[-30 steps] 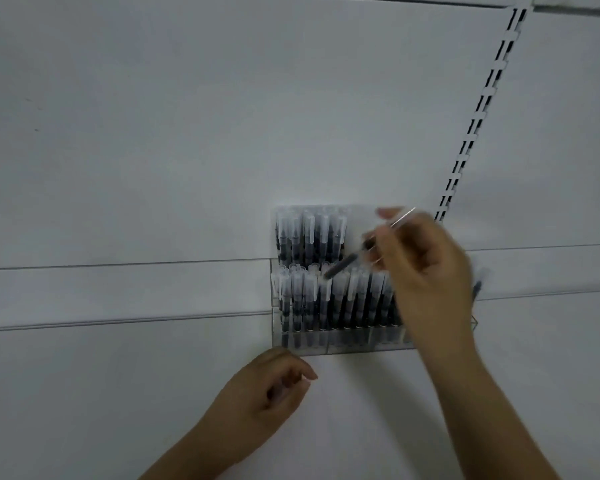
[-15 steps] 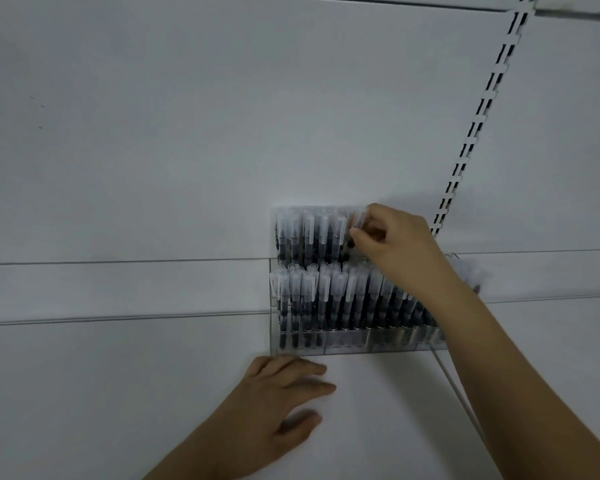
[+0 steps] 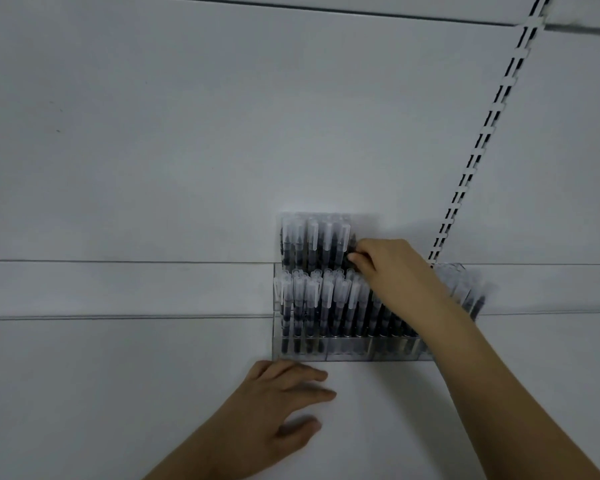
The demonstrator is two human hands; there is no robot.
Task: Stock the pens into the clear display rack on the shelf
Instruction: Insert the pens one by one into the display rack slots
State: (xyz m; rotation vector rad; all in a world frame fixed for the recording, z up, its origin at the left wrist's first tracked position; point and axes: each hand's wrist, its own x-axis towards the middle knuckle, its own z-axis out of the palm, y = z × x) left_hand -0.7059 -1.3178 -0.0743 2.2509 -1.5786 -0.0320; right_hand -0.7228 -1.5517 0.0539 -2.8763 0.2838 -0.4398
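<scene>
Clear acrylic tiered display rack sits on the white shelf, at roughly 3 o'clock of frame centre. Rows of slim black pens with frosted caps stand upright in it. Right hand: fingertips pinched at a pen in the upper back row, beside the filled slots. Left hand: fingers spread flat on the shelf at 6 o'clock of the rack. Judgement: pens light, stiff, smooth; best pinched at the capped end.

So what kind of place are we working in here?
Probably a shop aisle or stockroom: a white shelf, a slotted upright rail on the back panel, and a clear display rack packed with capped pens.
</scene>
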